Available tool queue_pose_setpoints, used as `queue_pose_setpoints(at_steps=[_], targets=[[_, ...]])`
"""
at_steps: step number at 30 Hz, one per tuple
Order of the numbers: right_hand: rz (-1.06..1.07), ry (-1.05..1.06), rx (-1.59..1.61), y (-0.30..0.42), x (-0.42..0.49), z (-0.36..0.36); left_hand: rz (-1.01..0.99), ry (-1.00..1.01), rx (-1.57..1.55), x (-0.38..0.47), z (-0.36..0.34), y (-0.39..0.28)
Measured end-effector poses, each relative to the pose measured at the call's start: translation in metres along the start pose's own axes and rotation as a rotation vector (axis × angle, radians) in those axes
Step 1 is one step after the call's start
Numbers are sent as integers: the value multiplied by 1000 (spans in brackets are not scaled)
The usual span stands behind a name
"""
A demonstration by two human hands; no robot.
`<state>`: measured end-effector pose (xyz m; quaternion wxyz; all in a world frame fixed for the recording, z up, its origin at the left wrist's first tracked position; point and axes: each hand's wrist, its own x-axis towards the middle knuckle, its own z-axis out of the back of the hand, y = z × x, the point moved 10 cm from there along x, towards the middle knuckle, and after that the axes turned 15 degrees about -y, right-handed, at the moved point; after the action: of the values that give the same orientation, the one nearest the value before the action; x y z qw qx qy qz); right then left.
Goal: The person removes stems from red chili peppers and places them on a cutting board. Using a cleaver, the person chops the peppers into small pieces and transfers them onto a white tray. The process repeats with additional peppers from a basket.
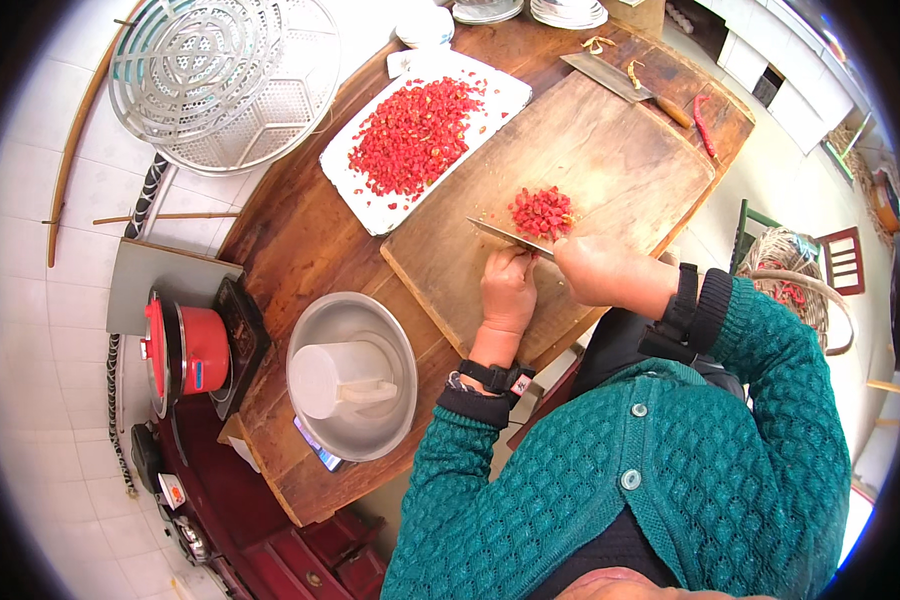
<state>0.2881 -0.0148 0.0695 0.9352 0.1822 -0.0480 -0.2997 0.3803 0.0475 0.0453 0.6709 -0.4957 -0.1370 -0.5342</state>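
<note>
On a wooden cutting board (630,157), my right hand (607,271) grips a kitchen knife (506,234), its handle hidden in the fist. My left hand (508,289) is beside the blade with fingers curled, pressing a small piece of red chili pepper (534,256) that is mostly hidden. Just beyond the blade lies a small heap of chopped red chili (541,213). A white tray (352,206) next to the board holds a larger spread of chopped red chili (412,135).
A cleaver (607,76) lies across the board's far edge, near a whole red chili (703,126). At the left of the wooden table (270,217) stand a metal basin (407,375) with a white plastic jug (337,379) inside and a red pot (204,350). Stacked plates (568,13) stand at the back.
</note>
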Motion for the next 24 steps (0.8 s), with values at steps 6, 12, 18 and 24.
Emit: queue_pose_setpoints(at_steps=[6,12,18,24], targets=[[78,-66,138,5,18,1,32,19,22,-1,-2,4],[29,-232,158,6,29,4,-34,21,28,0,5,-11],[48,-297,129,-2,12,7,52,71,-26,-4,0,4],[22,-73,59,1,-2,-11,55,-13,-89,-3,6,8]])
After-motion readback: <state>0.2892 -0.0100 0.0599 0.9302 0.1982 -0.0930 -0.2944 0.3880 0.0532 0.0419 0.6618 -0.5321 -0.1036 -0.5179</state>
